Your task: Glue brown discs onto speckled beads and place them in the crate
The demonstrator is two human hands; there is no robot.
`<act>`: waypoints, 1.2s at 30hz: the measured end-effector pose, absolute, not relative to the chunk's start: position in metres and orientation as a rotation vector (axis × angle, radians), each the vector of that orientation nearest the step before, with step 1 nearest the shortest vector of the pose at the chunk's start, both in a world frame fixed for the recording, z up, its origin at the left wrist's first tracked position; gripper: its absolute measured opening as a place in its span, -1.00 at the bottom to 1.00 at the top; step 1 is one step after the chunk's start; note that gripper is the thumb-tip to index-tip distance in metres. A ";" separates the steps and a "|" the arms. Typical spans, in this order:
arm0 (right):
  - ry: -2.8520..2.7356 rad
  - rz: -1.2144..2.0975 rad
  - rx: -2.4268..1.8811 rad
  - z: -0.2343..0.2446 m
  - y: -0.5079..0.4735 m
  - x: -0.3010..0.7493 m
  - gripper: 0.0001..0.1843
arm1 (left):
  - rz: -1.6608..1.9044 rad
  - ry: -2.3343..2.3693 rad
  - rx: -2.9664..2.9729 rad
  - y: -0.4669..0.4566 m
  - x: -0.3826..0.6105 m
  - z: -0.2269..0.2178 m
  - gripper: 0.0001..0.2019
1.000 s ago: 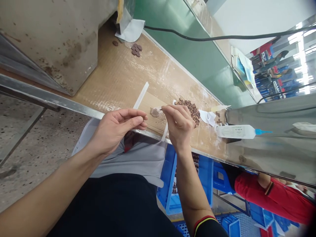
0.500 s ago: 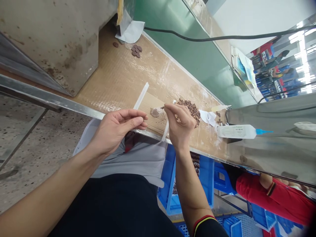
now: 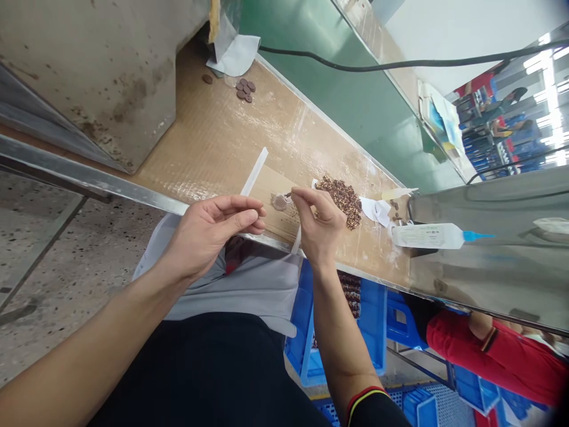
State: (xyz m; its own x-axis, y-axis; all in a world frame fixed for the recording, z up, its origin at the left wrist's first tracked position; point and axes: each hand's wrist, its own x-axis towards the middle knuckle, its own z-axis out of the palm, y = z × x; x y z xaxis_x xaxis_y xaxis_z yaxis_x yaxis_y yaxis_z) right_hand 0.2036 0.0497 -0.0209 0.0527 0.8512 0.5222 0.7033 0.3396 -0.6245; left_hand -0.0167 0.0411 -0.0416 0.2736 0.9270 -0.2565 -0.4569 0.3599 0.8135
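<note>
My left hand (image 3: 213, 228) hovers at the near edge of the brown workbench (image 3: 213, 136), fingers curled together with the thumb against them; what they hold is hidden. My right hand (image 3: 317, 222) pinches a tiny brown part at its fingertips, just beside a small round disc (image 3: 280, 202) lying on the bench. A heap of small brown parts (image 3: 343, 198) lies directly behind my right hand. A white strip (image 3: 254, 172) lies on the bench beyond my left hand.
A white syringe with a blue tip (image 3: 433, 236) rests on a steel surface at right. Several brown discs (image 3: 246, 90) lie far left near white paper (image 3: 233, 53). A grey machine housing (image 3: 98, 71) stands left. Blue crates (image 3: 338, 332) sit under the bench. A red-sleeved person (image 3: 493, 359) is lower right.
My right hand has shifted slightly left, bringing its pinched fingertips closer to the round disc. My left hand has stayed put.
</note>
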 end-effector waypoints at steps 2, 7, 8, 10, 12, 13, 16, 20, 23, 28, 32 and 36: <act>-1.688 0.201 -1.424 -0.022 0.049 0.203 -0.84 | 1.041 0.820 0.687 0.041 -0.017 -0.042 -0.79; -1.645 0.203 -1.401 -0.021 0.047 0.205 -0.84 | 1.009 0.803 0.652 0.042 -0.020 -0.043 -0.79; -1.612 0.193 -1.377 -0.018 0.046 0.205 -0.84 | 0.994 0.788 0.627 0.042 -0.021 -0.043 -0.78; -1.531 0.168 -1.335 -0.010 0.041 0.205 -0.84 | 0.963 0.738 0.562 0.042 -0.022 -0.042 -0.76; -1.460 0.179 -1.299 0.001 0.034 0.202 -0.83 | 0.936 0.669 0.491 0.041 -0.021 -0.040 -0.75; -1.440 0.212 -1.283 0.007 0.029 0.200 -0.82 | 0.928 0.632 0.461 0.041 -0.020 -0.039 -0.74; -1.424 0.412 -1.226 0.019 0.014 0.190 -0.78 | 0.904 0.549 0.395 0.038 -0.014 -0.035 -0.72; -1.352 0.674 -1.171 0.018 0.000 0.175 -0.83 | 0.899 0.493 0.326 0.033 -0.005 -0.035 -0.75; -1.233 0.817 -1.136 0.012 -0.006 0.168 -0.87 | 0.932 0.488 0.312 0.029 -0.001 -0.036 -0.76; -1.122 0.927 -1.118 0.010 -0.009 0.162 -0.89 | 1.009 0.500 0.318 0.024 0.002 -0.037 -0.76; -1.113 0.947 -1.127 0.011 -0.010 0.161 -0.89 | 1.042 0.520 0.334 0.022 0.005 -0.036 -0.76; -1.124 0.956 -1.138 0.011 -0.010 0.162 -0.89 | 1.048 0.530 0.331 0.022 0.006 -0.035 -0.76</act>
State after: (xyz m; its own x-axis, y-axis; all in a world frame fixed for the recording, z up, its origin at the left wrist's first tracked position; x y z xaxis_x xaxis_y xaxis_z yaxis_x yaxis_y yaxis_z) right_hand 0.1622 -0.0103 0.0112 0.1922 0.9658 0.1741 -0.0167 0.1806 -0.9834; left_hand 0.0059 0.0220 -0.0346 0.3916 0.8840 -0.2551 -0.7290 0.4673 0.5002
